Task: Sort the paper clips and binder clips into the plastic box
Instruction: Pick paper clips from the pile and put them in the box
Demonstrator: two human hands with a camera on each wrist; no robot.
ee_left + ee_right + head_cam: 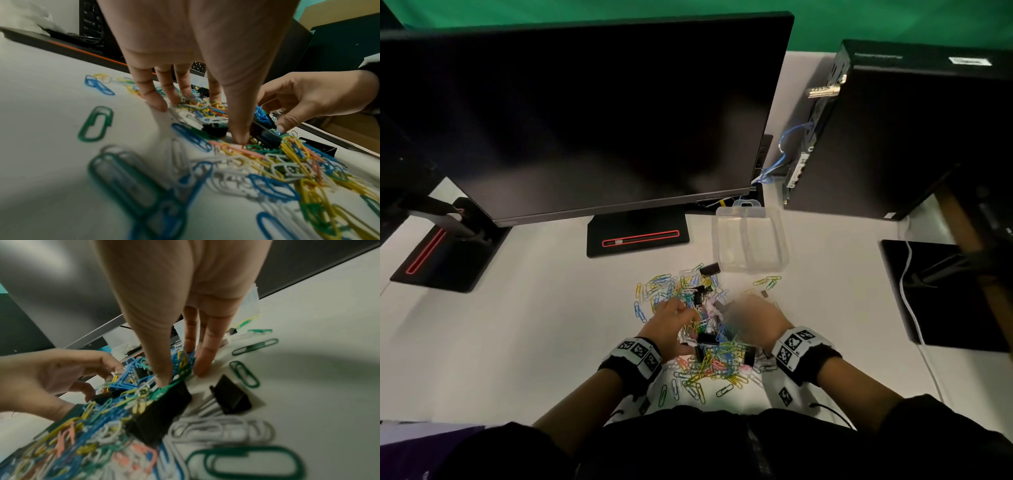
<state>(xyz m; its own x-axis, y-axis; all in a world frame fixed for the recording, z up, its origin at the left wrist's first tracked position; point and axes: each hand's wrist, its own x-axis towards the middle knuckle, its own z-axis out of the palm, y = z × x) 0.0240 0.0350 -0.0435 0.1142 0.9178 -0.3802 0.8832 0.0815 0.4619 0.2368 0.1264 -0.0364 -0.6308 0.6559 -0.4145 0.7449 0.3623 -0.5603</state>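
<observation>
A heap of coloured paper clips [698, 353] mixed with black binder clips [710, 268] lies on the white table in front of me. The clear plastic box [743, 241] stands open just behind it, nothing visible inside. My left hand [681, 315] reaches down into the heap with spread fingers [156, 104]; its thumb presses beside a black binder clip [213, 129]. My right hand [743, 308], blurred in the head view, digs into the heap's right side. Its thumb and fingers [202, 368] pinch a tuft of paper clips [183, 365], next to two binder clips [232, 395].
A large dark monitor [585, 113] on a stand [637, 236] rises behind the heap. A black computer case [893, 130] stands at the back right. A black pad [945, 294] with a white cable lies right. Loose clips [767, 282] scatter near the box.
</observation>
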